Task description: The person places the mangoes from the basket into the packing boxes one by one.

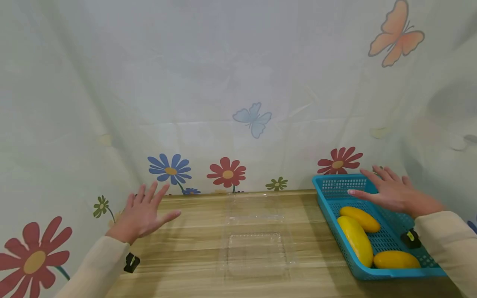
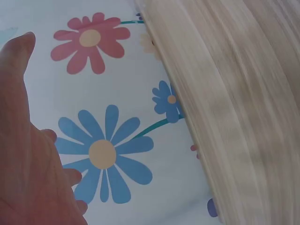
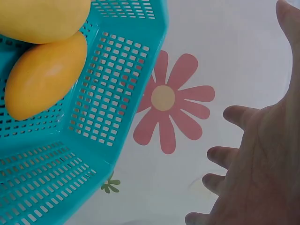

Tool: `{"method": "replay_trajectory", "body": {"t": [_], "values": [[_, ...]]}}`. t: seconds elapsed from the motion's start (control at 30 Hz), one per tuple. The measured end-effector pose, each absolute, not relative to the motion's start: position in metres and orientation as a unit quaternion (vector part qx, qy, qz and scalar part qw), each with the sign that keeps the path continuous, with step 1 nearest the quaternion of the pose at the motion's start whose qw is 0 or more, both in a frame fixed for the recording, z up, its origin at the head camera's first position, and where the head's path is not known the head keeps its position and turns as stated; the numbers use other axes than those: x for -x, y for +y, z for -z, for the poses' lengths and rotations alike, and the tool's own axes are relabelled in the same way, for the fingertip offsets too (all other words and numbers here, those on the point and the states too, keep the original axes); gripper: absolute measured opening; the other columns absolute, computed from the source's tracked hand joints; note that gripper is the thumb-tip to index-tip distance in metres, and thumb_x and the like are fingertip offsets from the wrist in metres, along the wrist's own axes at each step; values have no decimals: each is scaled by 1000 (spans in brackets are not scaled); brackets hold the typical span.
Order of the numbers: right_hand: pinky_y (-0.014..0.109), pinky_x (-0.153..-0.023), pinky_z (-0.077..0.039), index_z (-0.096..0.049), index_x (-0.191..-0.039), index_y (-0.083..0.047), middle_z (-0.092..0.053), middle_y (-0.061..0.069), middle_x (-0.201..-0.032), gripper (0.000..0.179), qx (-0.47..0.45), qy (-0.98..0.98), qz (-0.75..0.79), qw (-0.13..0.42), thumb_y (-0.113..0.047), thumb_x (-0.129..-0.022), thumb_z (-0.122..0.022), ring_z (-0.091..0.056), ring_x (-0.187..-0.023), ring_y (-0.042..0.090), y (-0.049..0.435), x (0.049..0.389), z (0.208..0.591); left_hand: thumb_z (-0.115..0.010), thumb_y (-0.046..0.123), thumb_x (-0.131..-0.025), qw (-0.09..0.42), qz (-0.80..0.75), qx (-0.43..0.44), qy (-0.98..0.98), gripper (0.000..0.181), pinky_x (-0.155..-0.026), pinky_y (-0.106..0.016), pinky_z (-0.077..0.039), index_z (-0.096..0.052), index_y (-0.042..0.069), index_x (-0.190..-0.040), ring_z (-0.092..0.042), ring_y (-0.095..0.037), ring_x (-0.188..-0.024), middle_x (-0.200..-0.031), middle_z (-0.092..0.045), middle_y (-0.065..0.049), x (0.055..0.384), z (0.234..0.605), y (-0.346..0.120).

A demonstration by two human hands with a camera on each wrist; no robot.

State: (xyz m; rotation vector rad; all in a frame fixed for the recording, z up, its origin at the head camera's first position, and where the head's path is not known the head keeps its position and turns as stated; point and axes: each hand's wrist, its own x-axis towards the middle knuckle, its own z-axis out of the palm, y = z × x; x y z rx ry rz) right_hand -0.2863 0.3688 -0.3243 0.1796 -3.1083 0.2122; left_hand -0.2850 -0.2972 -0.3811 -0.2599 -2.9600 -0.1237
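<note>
Fingers spread and holding nothing, my left hand (image 1: pixel 143 215) is raised over the left side of the wooden table (image 1: pixel 186 248). My right hand (image 1: pixel 395 192), likewise spread and without anything in it, hovers above a blue plastic basket (image 1: pixel 343 258) on the right. Inside that basket lie three yellow mangoes: a long one (image 1: pixel 355 240), one behind it (image 1: pixel 359 219) and one at the front (image 1: pixel 396 260). Between the hands, a clear plastic clamshell box (image 1: pixel 257 256) sits on the table with its lid (image 1: pixel 255 205) folded back. In the right wrist view a mango (image 3: pixel 47 77) shows beside the perforated basket wall (image 3: pixel 110 89).
A pale curtain (image 1: pixel 208 82) printed with flowers and butterflies hangs behind the table and along both sides. Its lower part meets the table's back edge (image 1: pixel 201 194). A black wrist strap piece (image 1: pixel 131 263) shows under the left sleeve.
</note>
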Motion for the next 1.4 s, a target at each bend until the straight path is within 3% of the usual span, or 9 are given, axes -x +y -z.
{"method": "replay_trajectory", "body": {"t": [0.23, 0.57, 0.77, 1.1, 1.4], "values": [[88, -108, -6, -25, -159, -3, -15, 42, -159, 102, -52, -996, -79, -3, -77, -91, -44, -14, -141, 66, 371, 285, 329, -48, 76, -91, 90, 86, 97, -988, 99, -119, -80, -6, -17, 18, -165, -8, -58, -154, -170, -13, -27, 283, 391, -293], [84, -98, -34, -38, -152, 4, -30, 42, -153, 90, -81, -991, -106, -23, -67, -99, -41, -33, -131, 65, 377, 280, 342, -52, 61, -99, 112, 175, 135, -969, 88, -120, -75, -16, -21, 7, -162, -17, -55, -153, -168, -18, -29, 277, 408, -282], [82, -96, -38, -40, -152, 2, -32, 40, -154, 83, -99, -984, -140, -44, -63, -100, -44, -34, -132, 62, 372, 277, 345, -51, 54, -102, 104, 216, 144, -960, 82, -120, -73, -21, -25, 0, -159, -23, -53, -152, -165, -25, -29, 270, 418, -267], [77, -97, -41, -42, -151, 1, -40, 37, -153, 78, -116, -977, -169, -60, -58, -102, -47, -38, -134, 61, 367, 274, 352, -44, 61, -103, 31, 299, 107, -948, 84, -123, -67, -25, -25, 2, -160, -28, -48, -153, -165, -30, -25, 259, 436, -242], [60, -88, -56, -49, -146, 3, -51, 33, -145, 78, -110, -972, -177, -105, -60, -100, -50, -57, -119, 46, 369, 271, 359, -48, 61, -101, -17, 373, 68, -925, 81, -118, -61, -38, -34, 3, -157, -43, -43, -146, -160, -42, -21, 247, 443, -221]]}}
